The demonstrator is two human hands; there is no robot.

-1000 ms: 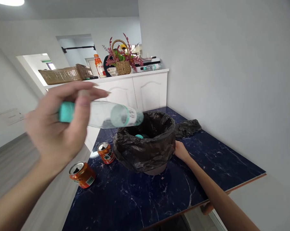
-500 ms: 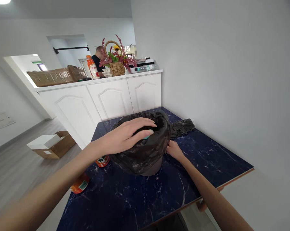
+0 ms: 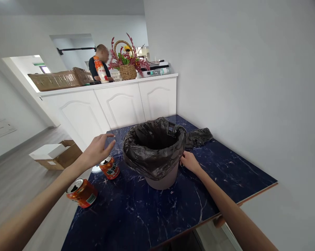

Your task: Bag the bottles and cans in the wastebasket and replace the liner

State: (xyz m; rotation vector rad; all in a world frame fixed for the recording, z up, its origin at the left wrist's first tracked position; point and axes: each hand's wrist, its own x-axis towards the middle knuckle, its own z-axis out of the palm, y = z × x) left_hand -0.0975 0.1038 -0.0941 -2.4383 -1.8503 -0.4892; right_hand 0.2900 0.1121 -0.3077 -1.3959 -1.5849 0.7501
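Observation:
A grey trash can [image 3: 163, 183] lined with a black bin bag [image 3: 157, 162] stands upright on the dark blue marbled table [image 3: 136, 218]. The bag is folded over the rim, and the dark inside hides what lies there. My left hand [image 3: 99, 151] hovers left of the can, fingers apart, holding nothing. Close under it is an orange drink can [image 3: 110, 169]; a second orange drink can [image 3: 83, 195] stands nearer, beside my forearm. Both are upright with opened tops. My right hand [image 3: 190, 163] is at the trash can's right side, fingers curled against the bag's lower edge, fingertips partly hidden.
A crumpled black bag [image 3: 199, 137] lies right of the trash can by the wall. Behind, a white cabinet [image 3: 120, 104] carries a flower basket [image 3: 128, 72], bottles and a cardboard box [image 3: 55, 80]. A person [image 3: 99, 62] is beyond it. An open carton [image 3: 65, 158] sits on the floor.
My left hand has moved left, from over the trash can's opening to above the drink can. A small teal thing seen by its fingers is out of sight. The right hand stays put.

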